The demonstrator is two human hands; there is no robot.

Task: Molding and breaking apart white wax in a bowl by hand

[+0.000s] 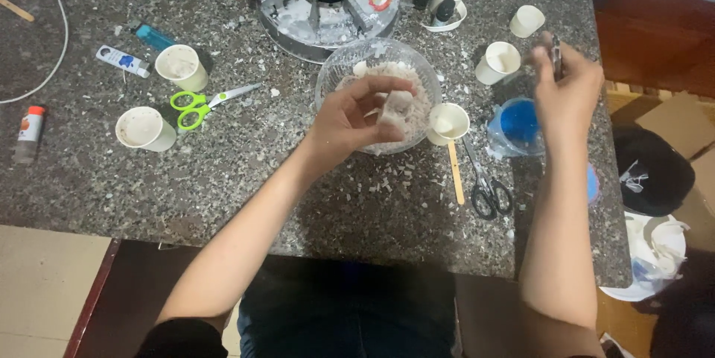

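Wax chunks fill our clear bowl point(377, 60) near the surface's point(223, 179) far edge; our left hand point(356, 118) pinches one white chunk point(395, 108) above it, while our right hand point(567, 88) grips a small dark tool point(555, 56) near a paper cup point(497, 61).

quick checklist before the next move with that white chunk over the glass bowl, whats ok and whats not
1. Left hand has the white chunk pinched in its fingers: ok.
2. Chunk is over the glass bowl, so crumbs land inside: ok.
3. Right hand grips a small dark tool; what kind: cannot tell.
4. Paper cup stands upright touching the bowl's rim: ok.
5. Counter around the bowl is littered with white flakes: not ok.
6. Black scissors lie close to the right forearm: not ok.
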